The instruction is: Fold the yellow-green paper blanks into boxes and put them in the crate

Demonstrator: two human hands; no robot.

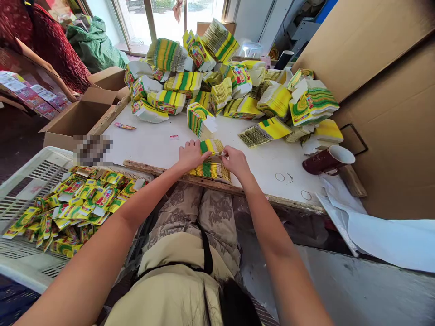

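Near the front edge of the table, a stack of flat yellow-and-green cartons (211, 147) lies between my hands. My left hand (190, 155) grips its left end, the thumb pressed along the near side. At the other end, my right hand (235, 161) is closed in a pinch on the carton end flaps; the fingertips are partly hidden. Just below, a second row of flat cartons (211, 171) rests along the wooden edge. Beyond my hands stands another bundle of cartons (199, 120) with white flaps showing.
Many carton bundles (183, 81) are heaped at the back. A white crate (20, 176) at left holds small folded boxes (102, 197). A brown mug (328, 160) lies tilted at right, beside large cardboard (390, 113). Another person's hand (70, 96) is by an open cardboard box (76, 122).
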